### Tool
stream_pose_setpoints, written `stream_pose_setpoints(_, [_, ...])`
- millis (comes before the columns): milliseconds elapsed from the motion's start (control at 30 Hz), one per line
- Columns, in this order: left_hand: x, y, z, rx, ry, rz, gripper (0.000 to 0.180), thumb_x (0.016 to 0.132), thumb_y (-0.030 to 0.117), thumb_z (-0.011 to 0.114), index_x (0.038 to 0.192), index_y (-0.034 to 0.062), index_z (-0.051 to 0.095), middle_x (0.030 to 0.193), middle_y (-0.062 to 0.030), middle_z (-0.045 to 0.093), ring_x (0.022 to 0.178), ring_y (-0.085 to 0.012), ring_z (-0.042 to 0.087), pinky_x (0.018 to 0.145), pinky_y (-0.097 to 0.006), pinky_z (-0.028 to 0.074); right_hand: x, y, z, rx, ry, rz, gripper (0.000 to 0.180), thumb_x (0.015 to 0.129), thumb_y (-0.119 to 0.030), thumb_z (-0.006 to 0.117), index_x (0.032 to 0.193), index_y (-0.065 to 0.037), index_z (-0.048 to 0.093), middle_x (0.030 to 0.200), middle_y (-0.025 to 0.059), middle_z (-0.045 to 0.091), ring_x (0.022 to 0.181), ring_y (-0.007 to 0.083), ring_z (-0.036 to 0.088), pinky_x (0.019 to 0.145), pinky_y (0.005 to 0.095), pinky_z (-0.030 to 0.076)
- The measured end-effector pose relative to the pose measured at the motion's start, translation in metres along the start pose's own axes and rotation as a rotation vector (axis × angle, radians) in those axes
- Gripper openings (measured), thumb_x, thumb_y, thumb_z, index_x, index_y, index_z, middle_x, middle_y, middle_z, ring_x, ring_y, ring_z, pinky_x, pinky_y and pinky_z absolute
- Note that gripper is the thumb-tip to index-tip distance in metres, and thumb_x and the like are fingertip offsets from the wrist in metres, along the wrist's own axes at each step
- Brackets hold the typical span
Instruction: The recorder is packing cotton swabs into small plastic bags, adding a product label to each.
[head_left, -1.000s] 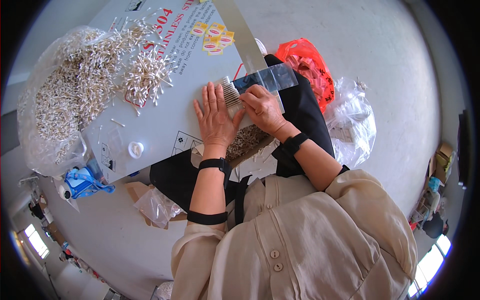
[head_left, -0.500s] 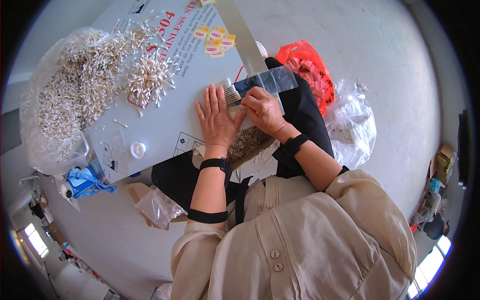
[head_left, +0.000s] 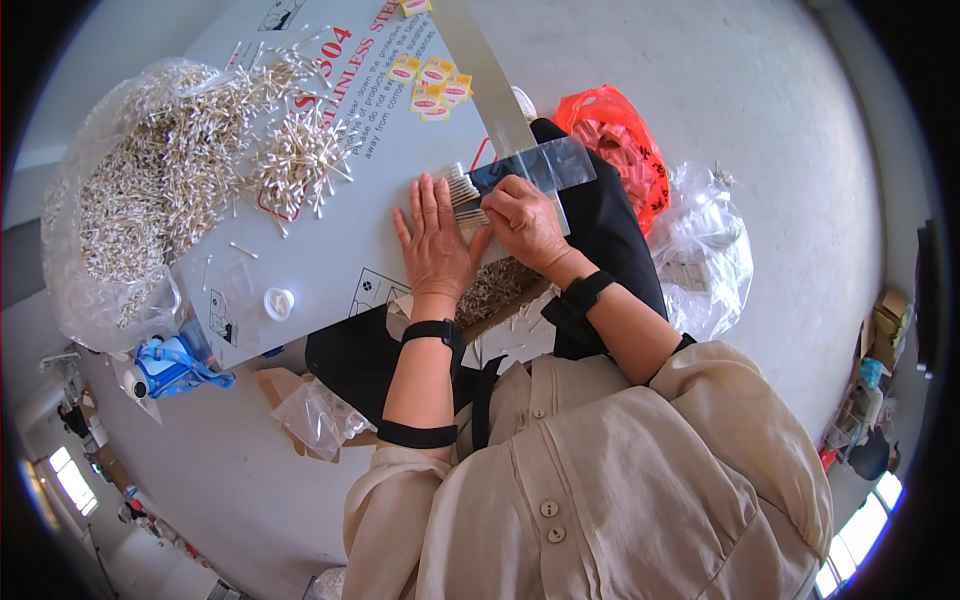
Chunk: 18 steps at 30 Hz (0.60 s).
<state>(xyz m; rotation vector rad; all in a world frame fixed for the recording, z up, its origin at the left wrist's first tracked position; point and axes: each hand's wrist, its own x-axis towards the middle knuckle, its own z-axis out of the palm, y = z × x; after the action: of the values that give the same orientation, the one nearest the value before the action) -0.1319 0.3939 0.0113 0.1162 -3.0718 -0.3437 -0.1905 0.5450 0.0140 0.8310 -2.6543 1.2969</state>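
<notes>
My left hand lies flat, fingers spread, on a grey cardboard sheet, pressing beside a neat row of cotton swabs. My right hand grips a clear plastic sleeve that the row of swabs sits partly inside. A loose heap of cotton swabs lies on the sheet to the left. A big clear bag of swabs rests at the sheet's left edge.
A red plastic bag and a clear crumpled bag lie on the floor at right. A small white cap, yellow-red labels and a blue item are near the sheet. A box of swabs sits in my lap.
Both hands have stayed at the swab row and sleeve, with only small finger shifts. The view has drifted slightly.
</notes>
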Motion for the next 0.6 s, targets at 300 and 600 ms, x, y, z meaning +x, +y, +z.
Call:
stream_pose_setpoints(300, [0.0006,0.0000,0.0004,0.001,0.002,-0.002,0.087,0.087,0.064,0.049,0.149,0.0069,0.026,0.157,-0.0137,0.023,0.148,-0.0291,0.016,0.117,-0.054,0.009,0.0075,-0.0097,-0.0003,-0.031,0.003,0.115,0.018,0.077,-0.009,0.065,0.095,-0.009,0.067,0.082,0.0094,0.057,0.084,0.0311,0.062,0.070,0.0426,0.051])
stream_pose_setpoints(600, [0.0005,-0.0009,0.0014,0.008,0.008,0.004,0.087,0.087,0.063,0.050,0.149,0.0069,0.026,0.157,-0.0137,0.023,0.148,-0.0289,0.016,0.117,-0.054,0.009,0.0098,-0.0087,0.0015,-0.059,0.007,0.117,0.015,0.078,-0.011,0.065,0.093,-0.010,0.067,0.080,0.0087,0.057,0.083,0.0304,0.062,0.069,0.0426,0.051])
